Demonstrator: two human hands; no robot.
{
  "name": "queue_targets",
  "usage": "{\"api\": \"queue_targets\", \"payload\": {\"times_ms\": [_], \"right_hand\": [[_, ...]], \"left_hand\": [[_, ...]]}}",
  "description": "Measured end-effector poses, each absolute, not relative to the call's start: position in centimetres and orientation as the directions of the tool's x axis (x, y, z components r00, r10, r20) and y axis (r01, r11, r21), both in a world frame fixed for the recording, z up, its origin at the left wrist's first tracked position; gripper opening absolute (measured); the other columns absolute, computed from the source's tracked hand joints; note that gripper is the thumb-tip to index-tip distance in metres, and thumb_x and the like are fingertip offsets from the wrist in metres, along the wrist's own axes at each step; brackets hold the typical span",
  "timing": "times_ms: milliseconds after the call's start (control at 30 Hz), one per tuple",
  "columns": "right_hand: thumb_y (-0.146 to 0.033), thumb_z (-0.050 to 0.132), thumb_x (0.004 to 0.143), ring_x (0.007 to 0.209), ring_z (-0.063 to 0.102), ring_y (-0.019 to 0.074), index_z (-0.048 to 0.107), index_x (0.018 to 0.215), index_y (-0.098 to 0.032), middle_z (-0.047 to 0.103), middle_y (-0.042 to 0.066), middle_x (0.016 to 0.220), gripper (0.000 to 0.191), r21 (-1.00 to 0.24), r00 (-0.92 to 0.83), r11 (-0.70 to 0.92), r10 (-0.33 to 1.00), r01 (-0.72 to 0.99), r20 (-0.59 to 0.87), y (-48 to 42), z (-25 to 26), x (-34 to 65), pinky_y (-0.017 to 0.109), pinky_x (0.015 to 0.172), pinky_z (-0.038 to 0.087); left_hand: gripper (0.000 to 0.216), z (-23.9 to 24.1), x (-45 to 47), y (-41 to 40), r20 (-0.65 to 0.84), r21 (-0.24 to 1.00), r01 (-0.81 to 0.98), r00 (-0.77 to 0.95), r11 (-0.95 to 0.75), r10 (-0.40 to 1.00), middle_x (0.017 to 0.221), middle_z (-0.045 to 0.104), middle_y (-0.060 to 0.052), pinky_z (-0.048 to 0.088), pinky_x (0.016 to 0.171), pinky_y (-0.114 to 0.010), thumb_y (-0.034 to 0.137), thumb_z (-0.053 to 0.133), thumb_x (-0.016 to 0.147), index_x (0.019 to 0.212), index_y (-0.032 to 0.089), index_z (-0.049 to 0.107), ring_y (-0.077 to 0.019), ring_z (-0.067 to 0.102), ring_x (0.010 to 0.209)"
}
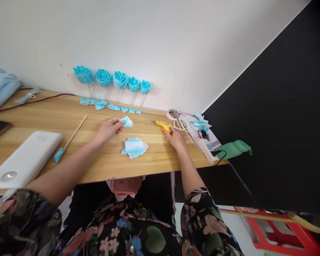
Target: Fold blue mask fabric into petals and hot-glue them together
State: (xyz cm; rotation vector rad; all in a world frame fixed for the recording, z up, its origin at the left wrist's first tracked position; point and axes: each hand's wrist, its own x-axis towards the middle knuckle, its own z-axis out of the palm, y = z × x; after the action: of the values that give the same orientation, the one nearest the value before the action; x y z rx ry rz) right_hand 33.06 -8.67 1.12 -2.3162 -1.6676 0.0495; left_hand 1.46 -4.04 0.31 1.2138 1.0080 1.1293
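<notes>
My left hand [110, 128] pinches a small folded piece of blue and white mask fabric [127, 122] above the table. In my right hand [176, 138] is a yellow hot glue gun [162, 124] with an orange trigger, its nozzle pointing left toward the folded piece but apart from it. My fingers partly hide the gun's handle. Between my hands, nearer the table's front edge, lies a loose pile of blue and white fabric pieces [134, 147]. To the left rests a thin wooden stick [76, 131] with a blue bud [59, 155] on its near end.
Several blue fabric roses [103, 78] on thin stems lean against the wall, with small folded blue pieces [93, 101] before them. A white power bank [26, 156] lies left. Right are scissors [179, 122], a power strip [206, 149] and a green pouch [234, 150].
</notes>
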Motion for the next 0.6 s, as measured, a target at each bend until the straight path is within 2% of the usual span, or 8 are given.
{"api": "queue_targets", "payload": {"times_ms": [100, 200, 267, 367, 400, 467, 533, 600], "right_hand": [[-0.028, 0.063, 0.078, 0.101, 0.063, 0.0302, 0.067, 0.095, -0.019, 0.070, 0.013, 0.100, 0.020, -0.418, 0.405, -0.347, 0.913, 0.839, 0.055, -7.6, 0.5, 33.0, 0.043, 0.088, 0.047], [-0.020, 0.059, 0.073, 0.084, 0.064, 0.0256, 0.066, 0.086, -0.017, 0.068, 0.008, 0.083, 0.015, -0.545, 0.376, -0.322, 0.927, 0.774, -0.014, -6.8, 0.8, 33.1, 0.038, 0.077, 0.050], [-0.023, 0.055, 0.075, 0.075, 0.062, 0.0205, 0.065, 0.090, -0.017, 0.067, 0.006, 0.082, 0.019, -0.616, 0.319, -0.274, 0.947, 0.739, -0.039, -6.6, 1.1, 33.0, 0.032, 0.066, 0.051], [-0.033, 0.054, 0.077, 0.076, 0.061, 0.0155, 0.061, 0.099, -0.018, 0.066, 0.004, 0.090, 0.027, -0.754, 0.255, -0.187, 0.967, 0.630, -0.027, -7.3, 1.9, 32.3, 0.025, 0.061, 0.050], [-0.033, 0.059, 0.074, 0.077, 0.061, 0.0150, 0.059, 0.100, -0.019, 0.065, 0.004, 0.092, 0.030, -0.871, 0.259, -0.122, 0.966, 0.475, 0.007, -7.7, 2.3, 31.9, 0.024, 0.060, 0.049], [-0.034, 0.069, 0.068, 0.076, 0.061, 0.0132, 0.058, 0.104, -0.023, 0.065, 0.003, 0.097, 0.039, -0.981, 0.223, -0.022, 0.975, 0.193, 0.022, -8.8, 3.0, 31.1, 0.022, 0.059, 0.048], [-0.035, 0.073, 0.067, 0.069, 0.058, 0.0119, 0.059, 0.101, -0.025, 0.064, 0.001, 0.091, 0.039, -0.998, 0.086, -0.063, 0.994, -0.027, -0.065, -10.0, 3.4, 30.2, 0.023, 0.055, 0.047], [-0.039, 0.074, 0.066, 0.062, 0.053, 0.0107, 0.061, 0.095, -0.023, 0.061, 0.000, 0.079, 0.035, -0.972, -0.083, -0.157, 0.986, -0.172, -0.145, -10.9, 3.4, 29.4, 0.022, 0.051, 0.044]], "left_hand": [[0.031, 0.4, 1.3, -3.9, -0.012, 0.997, -0.075, 0.156, 0.024, 0.988, 0.052, 0.052, 0.004, 0.031, 0.050, -0.023, 0.043, 0.073, 0.066, 0.064, 0.018, 0.054, -0.0085, 0.041, 0.048], [0.034, 0.6, 1.2, -3.9, -0.017, 0.997, -0.071, 0.159, 0.029, 0.987, 0.052, 0.050, 0.004, 0.029, 0.050, -0.023, 0.046, 0.073, 0.064, 0.064, 0.018, 0.054, -0.0083, 0.040, 0.047], [0.034, 0.7, 1.3, -4.0, -0.010, 0.996, -0.081, 0.168, 0.024, 0.986, 0.053, 0.050, 0.004, 0.030, 0.050, -0.023, 0.047, 0.072, 0.064, 0.066, 0.018, 0.055, -0.0082, 0.039, 0.048], [0.035, 0.8, 1.3, -4.2, -0.002, 0.997, -0.077, 0.188, 0.016, 0.982, 0.054, 0.050, 0.004, 0.030, 0.050, -0.023, 0.048, 0.072, 0.065, 0.064, 0.018, 0.054, -0.0081, 0.040, 0.049], [0.036, 0.9, 1.3, -4.3, -0.002, 0.997, -0.071, 0.190, 0.015, 0.982, 0.054, 0.050, 0.004, 0.030, 0.051, -0.023, 0.048, 0.071, 0.066, 0.063, 0.018, 0.053, -0.0081, 0.040, 0.049], [0.035, 1.0, 1.3, -4.3, -0.004, 0.998, -0.060, 0.193, 0.016, 0.981, 0.054, 0.050, 0.004, 0.031, 0.051, -0.023, 0.048, 0.071, 0.067, 0.062, 0.018, 0.053, -0.0082, 0.040, 0.049], [0.034, 1.1, 1.3, -4.4, -0.006, 0.998, -0.055, 0.188, 0.017, 0.982, 0.054, 0.050, 0.004, 0.031, 0.052, -0.023, 0.047, 0.070, 0.069, 0.062, 0.018, 0.054, -0.0081, 0.040, 0.049], [0.034, 1.1, 1.3, -4.3, -0.013, 0.999, -0.050, 0.184, 0.022, 0.983, 0.052, 0.049, 0.004, 0.031, 0.051, -0.023, 0.046, 0.071, 0.069, 0.061, 0.018, 0.054, -0.0082, 0.040, 0.048]]}}
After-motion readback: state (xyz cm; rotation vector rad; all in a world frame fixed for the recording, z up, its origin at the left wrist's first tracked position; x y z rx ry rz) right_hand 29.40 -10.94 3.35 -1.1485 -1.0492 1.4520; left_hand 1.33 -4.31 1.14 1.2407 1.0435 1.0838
